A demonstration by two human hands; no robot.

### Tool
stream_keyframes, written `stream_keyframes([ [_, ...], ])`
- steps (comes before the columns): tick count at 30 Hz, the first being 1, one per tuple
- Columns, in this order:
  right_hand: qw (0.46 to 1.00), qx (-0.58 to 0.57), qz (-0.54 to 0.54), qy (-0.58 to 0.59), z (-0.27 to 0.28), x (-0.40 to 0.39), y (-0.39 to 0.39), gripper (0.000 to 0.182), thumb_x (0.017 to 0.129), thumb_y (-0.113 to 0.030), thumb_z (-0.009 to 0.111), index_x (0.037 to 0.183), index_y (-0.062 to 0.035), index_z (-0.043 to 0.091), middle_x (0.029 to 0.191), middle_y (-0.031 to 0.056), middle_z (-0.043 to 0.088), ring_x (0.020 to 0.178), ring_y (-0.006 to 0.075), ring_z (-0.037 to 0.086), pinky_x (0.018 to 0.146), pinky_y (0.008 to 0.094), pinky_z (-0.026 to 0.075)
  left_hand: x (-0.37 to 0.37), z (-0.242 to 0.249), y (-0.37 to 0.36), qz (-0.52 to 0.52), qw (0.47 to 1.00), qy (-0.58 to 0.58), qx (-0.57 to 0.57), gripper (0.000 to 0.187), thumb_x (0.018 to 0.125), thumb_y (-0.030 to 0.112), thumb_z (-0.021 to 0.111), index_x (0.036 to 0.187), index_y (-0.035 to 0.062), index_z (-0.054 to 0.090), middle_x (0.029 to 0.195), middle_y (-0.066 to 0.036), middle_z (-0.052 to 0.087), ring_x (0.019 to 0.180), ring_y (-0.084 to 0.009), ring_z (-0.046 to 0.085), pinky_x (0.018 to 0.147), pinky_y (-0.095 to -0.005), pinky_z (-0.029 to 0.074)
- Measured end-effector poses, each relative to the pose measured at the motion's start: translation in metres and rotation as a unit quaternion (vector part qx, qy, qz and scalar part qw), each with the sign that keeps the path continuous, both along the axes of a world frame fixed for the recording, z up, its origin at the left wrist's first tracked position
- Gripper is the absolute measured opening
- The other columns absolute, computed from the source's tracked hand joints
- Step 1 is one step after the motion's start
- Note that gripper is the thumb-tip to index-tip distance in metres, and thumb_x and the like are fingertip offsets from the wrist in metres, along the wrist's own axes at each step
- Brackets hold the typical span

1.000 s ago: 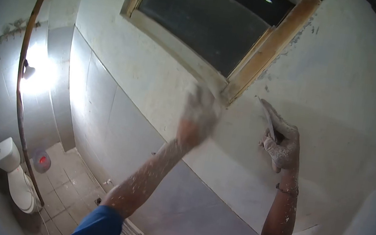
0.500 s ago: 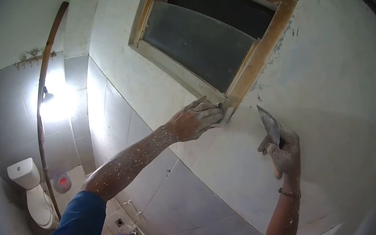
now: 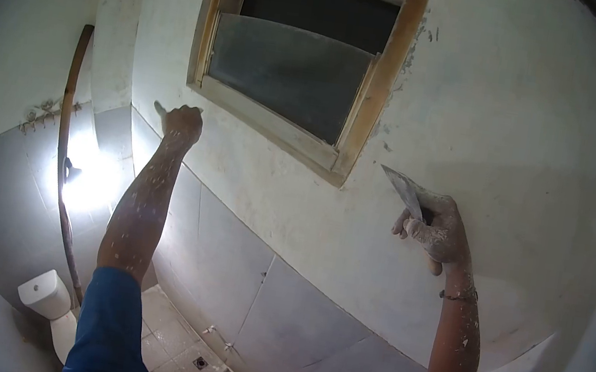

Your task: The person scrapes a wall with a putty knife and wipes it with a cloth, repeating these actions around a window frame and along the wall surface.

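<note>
My right hand, coated in pale dust, grips a putty knife whose blade points up and left, a little off the wall. My left hand is near the wall below the window's left end. Its fingers are curled and the thumb sticks out to the left; whatever they may hold is hidden. Between and above the hands is the window, with a wooden frame and a dark glass pane. Both forearms carry white specks.
Grey tiles cover the lower wall. To the left, a long wooden pole leans beside a bright lamp. A white toilet stands low at left; a drain is in the tiled floor.
My left hand has moved left from the window's lower right corner, and its flat fingers have curled. The right hand keeps hold of the putty knife. The view has shifted slightly.
</note>
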State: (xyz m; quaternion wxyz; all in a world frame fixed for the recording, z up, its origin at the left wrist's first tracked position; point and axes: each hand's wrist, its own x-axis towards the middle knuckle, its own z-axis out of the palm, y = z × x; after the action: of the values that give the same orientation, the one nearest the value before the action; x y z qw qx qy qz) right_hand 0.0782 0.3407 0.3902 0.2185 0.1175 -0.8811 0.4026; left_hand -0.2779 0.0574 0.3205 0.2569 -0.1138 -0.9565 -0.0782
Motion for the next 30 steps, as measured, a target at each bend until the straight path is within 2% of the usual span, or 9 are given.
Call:
stream_keyframes([
  [3,1.000,-0.001,-0.002,0.006,0.000,-0.005,-0.001,0.067,0.061,-0.004,0.054,0.128,0.0023,0.049,0.075,0.0098,0.064,0.063,0.0144,0.061,0.060,0.0283,0.051,0.011,-0.006,0.000,0.030,0.999,0.022,-0.003,0.025,0.087,0.018,0.046,0.104,0.0135,0.064,0.100,-0.011,0.066,0.093,-0.0287,0.064,0.103,-0.0529,0.031],
  [5,0.999,-0.035,-0.006,0.041,-0.005,-0.008,0.003,0.050,0.065,-0.014,0.062,0.110,0.0080,0.058,0.067,0.0100,0.062,0.060,0.0164,0.060,0.056,0.0287,0.050,0.000,-0.027,0.009,-0.062,0.969,0.236,0.044,0.027,0.089,0.019,0.045,0.108,0.0147,0.063,0.100,-0.011,0.066,0.097,-0.0280,0.063,0.103,-0.0504,0.034],
  [6,0.999,-0.037,-0.003,0.038,-0.005,-0.009,0.002,0.050,0.065,-0.014,0.062,0.110,0.0080,0.058,0.067,0.0100,0.062,0.060,0.0164,0.060,0.056,0.0287,0.050,0.020,-0.015,0.016,-0.097,0.979,0.147,0.098,0.028,0.089,0.018,0.044,0.112,0.0133,0.060,0.110,-0.011,0.063,0.107,-0.0260,0.058,0.103,-0.0478,0.034],
  [8,0.999,-0.035,-0.003,0.037,-0.004,-0.006,0.000,0.051,0.066,-0.016,0.063,0.111,0.0079,0.058,0.067,0.0108,0.062,0.060,0.0165,0.060,0.056,0.0290,0.050,0.022,-0.019,0.029,-0.215,0.943,0.241,0.078,0.032,0.086,0.011,0.048,0.116,0.0114,0.058,0.126,-0.008,0.056,0.121,-0.0245,0.049,0.105,-0.0445,0.033],
  [17,0.998,-0.038,-0.005,0.052,-0.007,-0.006,0.000,0.047,0.068,-0.017,0.063,0.108,0.0081,0.059,0.067,0.0120,0.062,0.063,0.0174,0.061,0.058,0.0305,0.049,0.085,0.004,0.071,-0.268,0.904,0.283,0.174,0.027,0.086,0.008,0.051,0.111,0.0110,0.061,0.118,-0.008,0.060,0.118,-0.0258,0.051,0.106,-0.0445,0.031],
  [19,0.998,-0.035,-0.008,0.051,-0.007,-0.006,0.001,0.046,0.069,-0.017,0.064,0.106,0.0080,0.059,0.068,0.0122,0.062,0.062,0.0174,0.060,0.058,0.0304,0.049,0.093,0.007,0.074,-0.271,0.863,0.378,0.197,0.025,0.087,0.007,0.052,0.110,0.0112,0.061,0.117,-0.008,0.061,0.116,-0.0259,0.053,0.105,-0.0450,0.032],
  [26,0.997,-0.043,-0.024,0.051,-0.006,-0.005,-0.003,0.036,0.067,-0.014,0.062,0.096,0.0066,0.061,0.069,0.0133,0.064,0.062,0.0173,0.060,0.058,0.0301,0.048,0.091,-0.024,0.092,-0.419,0.814,0.385,0.114,0.026,0.086,0.006,0.053,0.112,0.0081,0.058,0.118,-0.009,0.059,0.113,-0.0282,0.054,0.103,-0.0446,0.036],
  [28,0.997,-0.046,-0.027,0.054,-0.008,-0.005,-0.003,0.035,0.067,-0.013,0.062,0.095,0.0066,0.061,0.070,0.0135,0.064,0.062,0.0171,0.060,0.059,0.0299,0.049,0.096,-0.036,0.100,-0.506,0.811,0.212,0.205,0.027,0.084,0.008,0.056,0.111,0.0062,0.057,0.115,-0.012,0.058,0.108,-0.0307,0.055,0.100,-0.0438,0.040],
  [30,0.996,-0.049,-0.035,0.063,-0.009,-0.005,-0.001,0.034,0.066,-0.013,0.063,0.094,0.0066,0.061,0.070,0.0138,0.064,0.063,0.0170,0.060,0.059,0.0298,0.049,0.095,-0.042,0.103,-0.493,0.820,0.217,0.192,0.029,0.082,0.011,0.059,0.111,0.0056,0.057,0.112,-0.013,0.058,0.106,-0.0322,0.055,0.097,-0.0438,0.042],
])
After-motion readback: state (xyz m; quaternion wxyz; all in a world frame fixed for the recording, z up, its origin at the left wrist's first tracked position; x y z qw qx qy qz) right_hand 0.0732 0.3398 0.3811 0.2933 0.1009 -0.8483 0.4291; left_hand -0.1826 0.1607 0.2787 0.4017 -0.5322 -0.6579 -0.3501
